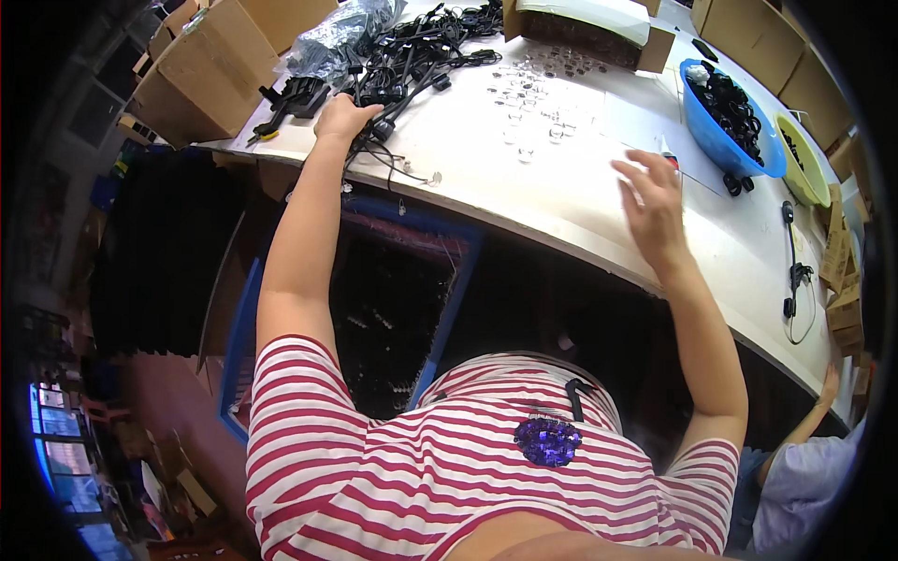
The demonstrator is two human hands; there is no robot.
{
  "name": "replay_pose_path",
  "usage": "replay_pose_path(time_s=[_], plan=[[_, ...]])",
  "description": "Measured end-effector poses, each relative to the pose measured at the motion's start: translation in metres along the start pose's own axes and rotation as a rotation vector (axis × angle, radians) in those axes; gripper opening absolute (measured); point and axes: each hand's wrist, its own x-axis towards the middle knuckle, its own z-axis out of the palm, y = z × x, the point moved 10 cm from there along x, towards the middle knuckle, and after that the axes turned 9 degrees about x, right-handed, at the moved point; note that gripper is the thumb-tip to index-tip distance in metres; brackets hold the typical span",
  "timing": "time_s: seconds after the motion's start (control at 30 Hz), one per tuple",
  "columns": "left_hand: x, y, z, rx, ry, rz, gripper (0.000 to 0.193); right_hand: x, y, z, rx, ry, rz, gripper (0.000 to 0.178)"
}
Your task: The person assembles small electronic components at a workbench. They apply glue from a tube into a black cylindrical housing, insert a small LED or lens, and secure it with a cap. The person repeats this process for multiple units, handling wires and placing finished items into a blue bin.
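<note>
At the near left of the table, my left hand point(344, 118) is closed at the edge of a pile of black cables point(416, 56). Its thumb lies against a black cable point(383, 126), and the fingertips are partly hidden. Thin wires point(400, 168) hang from there over the table's front edge. My right hand point(652, 210) hovers by the front edge with fingers apart and nothing in them. Just beyond it is a small bottle with a red part point(670, 157). Many small clear round pieces point(526, 92) lie scattered on the white table point(468, 140) between my hands.
A blue basin point(769, 154) of black rings stands at the right, beside a yellow-green basin point(816, 187). Cardboard boxes point(201, 79) border the table. One cable point(790, 252) lies far right. Under the table is a blue crate point(449, 309). Another person's sleeve point(809, 486) shows at lower right.
</note>
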Motion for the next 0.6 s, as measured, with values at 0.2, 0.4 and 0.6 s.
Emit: replay_pose_path(time_s=[0.2, 0.4, 0.6], plan=[[0.043, -0.053, 0.058, -0.510, -0.321, -0.150, 0.027, -0.003, 0.025, 0.027, 0.197, -0.056, 0.083, 0.017], [0.026, -0.067, 0.023, -1.200, -0.277, -0.269, 0.011, -0.009, 0.037, 0.020, 0.293, -0.032, 0.183, 0.013], [0.013, -0.050, -0.086, -1.667, 0.305, 0.210, 0.013, -0.010, 0.038, 0.020, 0.284, -0.021, 0.167, 0.014]])
